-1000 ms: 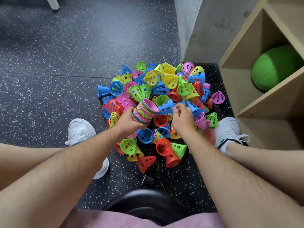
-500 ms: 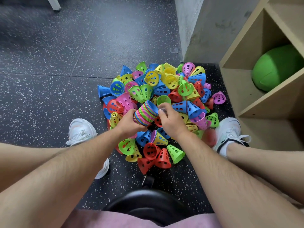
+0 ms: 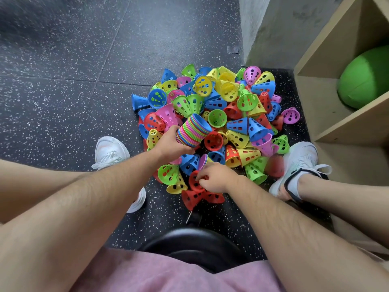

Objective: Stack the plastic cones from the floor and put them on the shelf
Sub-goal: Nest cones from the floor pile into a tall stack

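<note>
**Red cone being picked for the growing stack**

The person is sitting over the pile of plastic cones (image 3: 231, 106) on the speckled floor (image 3: 63, 102) and is working at the collecting step. Nothing is going to the shelf (image 3: 347, 123) at the right yet. The left hand (image 3: 171, 144) is gripping the stack of nested cones (image 3: 192, 131) above the pile's middle, its fingers curling round the narrow end. The stack's long axis is running from near-left to far-right, and its wide blue mouth is pointing far-right and slightly upward. The right hand (image 3: 216, 179) is reaching down at the pile's near edge, thumb and fingertips pinching a red cone (image 3: 194, 184). Which way this cone is pointing I cannot tell. In my judgement the next move is calling for lifting it, turning its narrow tip toward the blue mouth, and pushing it in along the same axis.
</note>
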`<state>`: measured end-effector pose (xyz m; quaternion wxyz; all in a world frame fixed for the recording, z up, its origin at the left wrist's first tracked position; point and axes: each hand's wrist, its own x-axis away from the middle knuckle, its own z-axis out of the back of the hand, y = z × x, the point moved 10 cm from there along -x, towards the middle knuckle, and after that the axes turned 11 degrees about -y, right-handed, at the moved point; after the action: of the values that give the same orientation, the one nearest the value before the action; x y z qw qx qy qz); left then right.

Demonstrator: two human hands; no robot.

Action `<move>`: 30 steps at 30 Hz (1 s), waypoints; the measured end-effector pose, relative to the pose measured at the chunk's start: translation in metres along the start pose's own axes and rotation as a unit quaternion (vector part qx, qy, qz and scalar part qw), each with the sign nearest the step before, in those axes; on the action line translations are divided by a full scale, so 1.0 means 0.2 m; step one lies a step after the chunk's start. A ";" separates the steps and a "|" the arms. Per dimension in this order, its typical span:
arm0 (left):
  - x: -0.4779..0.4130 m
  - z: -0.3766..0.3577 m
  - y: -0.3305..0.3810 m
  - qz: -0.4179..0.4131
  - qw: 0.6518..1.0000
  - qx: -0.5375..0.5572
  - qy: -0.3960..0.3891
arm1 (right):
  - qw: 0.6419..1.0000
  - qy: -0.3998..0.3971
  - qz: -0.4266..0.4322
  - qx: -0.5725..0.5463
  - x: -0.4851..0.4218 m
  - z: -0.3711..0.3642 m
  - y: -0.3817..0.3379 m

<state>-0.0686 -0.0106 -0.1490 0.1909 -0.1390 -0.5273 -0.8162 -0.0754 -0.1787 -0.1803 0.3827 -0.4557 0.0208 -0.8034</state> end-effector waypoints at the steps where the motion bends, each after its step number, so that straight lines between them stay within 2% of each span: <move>1: 0.00 0.00 0.00 0.001 1.000 0.000 -0.001 | 0.999 -0.011 -0.009 0.038 -0.01 -0.01 -0.01; 3: 0.00 0.00 -0.01 0.003 1.000 -0.002 -0.002 | 0.996 -0.019 -0.030 0.080 -0.03 -0.04 0.01; 5: 0.00 0.00 -0.01 0.005 1.000 -0.002 0.000 | 0.996 -0.001 -0.049 0.077 -0.05 -0.03 0.05; 8: 0.00 0.00 -0.01 0.006 1.000 -0.001 0.004 | 0.993 0.094 -0.049 -0.043 -0.01 0.06 0.11; 10: 0.00 -0.01 -0.01 0.006 1.000 0.002 0.002 | 0.976 0.172 -0.044 -0.129 0.07 0.15 0.16; 13: 0.00 -0.01 0.00 0.002 1.000 0.001 -0.002 | 0.931 0.275 -0.062 -0.232 0.20 0.26 0.27; 17: -0.01 -0.02 0.00 0.002 1.000 -0.001 -0.014 | 0.836 0.394 -0.079 -0.373 0.33 0.39 0.40; 19: 0.00 -0.03 0.00 0.002 1.000 -0.006 -0.018 | 0.803 0.429 -0.060 -0.409 0.36 0.46 0.41; 21: 0.00 -0.04 0.01 0.001 1.000 -0.019 -0.023 | 0.800 0.437 -0.037 -0.410 0.37 0.53 0.37; 24: 0.00 -0.06 0.02 -0.003 0.999 -0.031 -0.027 | 0.819 0.419 0.006 -0.391 0.32 0.56 0.27; 28: 0.01 -0.09 0.04 -0.008 0.998 -0.041 -0.037 | 0.875 0.259 0.043 -0.407 0.10 0.45 0.15; 30: 0.01 -0.10 0.03 -0.005 0.998 -0.047 -0.045 | 0.888 0.213 0.048 -0.404 0.06 0.41 0.10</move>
<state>-0.0685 -0.0313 -0.1523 0.1561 -0.1814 -0.4973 -0.8339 -0.0044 -0.1748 -0.1314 0.1901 -0.3870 0.4461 -0.7843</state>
